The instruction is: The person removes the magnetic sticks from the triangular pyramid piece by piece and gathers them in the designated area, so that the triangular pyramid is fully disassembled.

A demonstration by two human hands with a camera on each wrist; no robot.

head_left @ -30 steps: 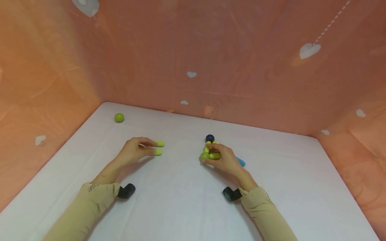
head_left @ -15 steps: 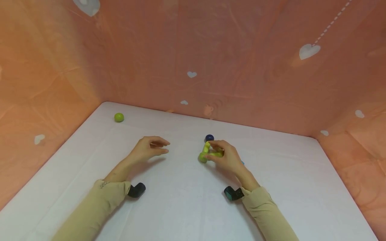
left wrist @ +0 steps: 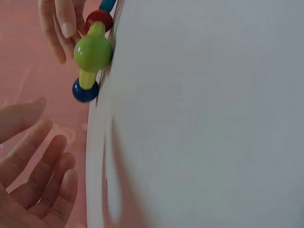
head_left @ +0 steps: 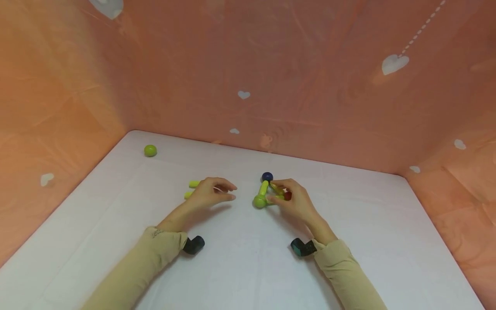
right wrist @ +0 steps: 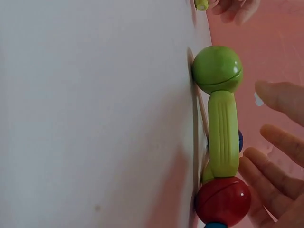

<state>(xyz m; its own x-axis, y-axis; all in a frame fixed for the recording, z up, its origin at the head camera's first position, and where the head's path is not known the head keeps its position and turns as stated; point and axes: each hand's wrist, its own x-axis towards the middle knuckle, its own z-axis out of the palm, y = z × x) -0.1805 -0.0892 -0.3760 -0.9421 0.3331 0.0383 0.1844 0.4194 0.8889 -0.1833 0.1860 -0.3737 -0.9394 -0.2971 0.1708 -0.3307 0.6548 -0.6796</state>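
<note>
Three yellow-green rods (right wrist: 223, 133) form a flat triangle on the table, joined at a green ball (head_left: 259, 201), a dark blue ball (head_left: 267, 177) and a red ball (right wrist: 222, 202). A blue rod (left wrist: 107, 4) extends from the red ball. My right hand (head_left: 296, 200) is over the triangle's right side; in the right wrist view its fingers are spread beside the rod, gripping nothing. My left hand (head_left: 211, 193) hovers left of the triangle, fingers apart and holding nothing. Behind it, two loose yellow-green rods (head_left: 194, 184) lie partly hidden.
Another green ball (head_left: 150, 150) sits alone near the table's far left corner. The white table (head_left: 240, 267) is bounded by orange cloth walls (head_left: 310, 94) with heart prints. A black wrist camera (head_left: 193, 245) sticks out from each sleeve.
My left hand has left the two loose rods and moved right toward the triangle. My right hand has drawn slightly right, off the green ball, and the red ball now shows.
</note>
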